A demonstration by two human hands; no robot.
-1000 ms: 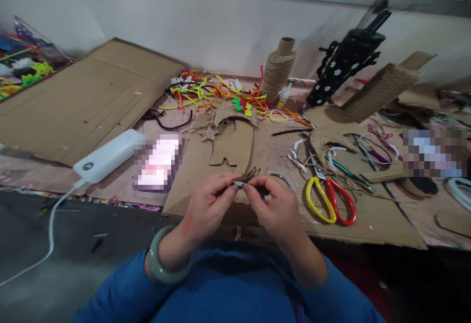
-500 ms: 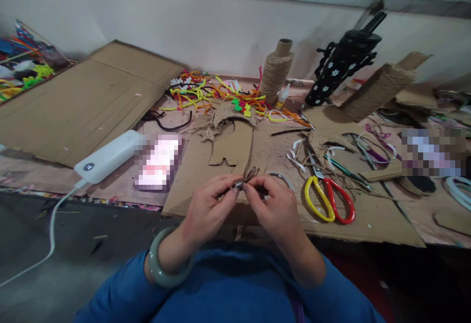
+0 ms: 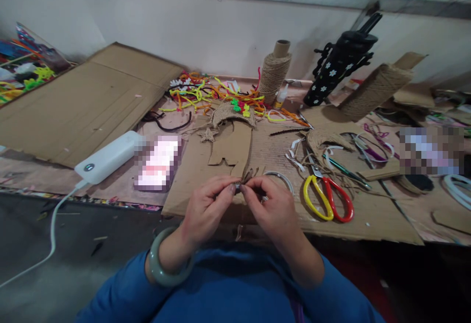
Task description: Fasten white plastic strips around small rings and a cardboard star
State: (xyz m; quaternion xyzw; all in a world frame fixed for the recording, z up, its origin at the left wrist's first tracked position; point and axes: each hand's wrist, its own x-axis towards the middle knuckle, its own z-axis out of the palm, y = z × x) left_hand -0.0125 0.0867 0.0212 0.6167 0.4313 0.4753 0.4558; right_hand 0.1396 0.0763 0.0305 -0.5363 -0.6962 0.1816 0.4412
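My left hand (image 3: 208, 208) and my right hand (image 3: 274, 208) meet at the front edge of the cardboard sheet, both closed. Between their fingertips they pinch a small brown twisted piece (image 3: 247, 176) with loose ends sticking up; its exact form is mostly hidden. Beyond them lie a cut cardboard piece (image 3: 233, 144), a twine-wrapped crescent (image 3: 228, 113) bearing green, yellow and red bits, and a twine star (image 3: 207, 135). A pale ring (image 3: 285, 178) rests partly behind my right hand. Scissors (image 3: 327, 198) with yellow and red handles lie to the right.
A phone (image 3: 158, 162) and white power bank (image 3: 110, 156) lie left, near a large cardboard panel (image 3: 91, 102). Colourful pipe cleaners (image 3: 198, 90), a twine spool (image 3: 274, 73), a glue bottle (image 3: 281, 96), a black flowered holder (image 3: 336, 65) and another twine roll (image 3: 379, 90) stand behind.
The fingertips have shifted slightly around the small brown piece, and its loose ends sit at a somewhat different angle. The view has moved a little.
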